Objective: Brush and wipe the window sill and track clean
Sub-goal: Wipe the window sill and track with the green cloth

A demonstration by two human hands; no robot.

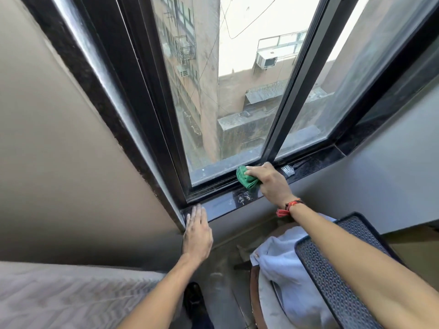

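Wiping step. The right hand (270,180) gripped a crumpled green cloth (245,178), pressing it into the dark metal window track (213,185) above the glossy black stone sill (223,205); the left hand (197,230) lay open and flat at the sill's left end. A flat paintbrush (288,170) rested on the sill just right of the cloth. Next, probably, a leftward stroke along the track.

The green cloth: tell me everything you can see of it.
The green cloth is a small, bright green rag with a ribbed, microfibre-like weave, bunched into a wad rather than spread flat. The right hand grips it from above, fingers pressing it down, so part of it is hidden. It sits at the window track, at the foot of the dark frame, its lower edge over the dark polished sill. The paintbrush lying further right does not touch it.
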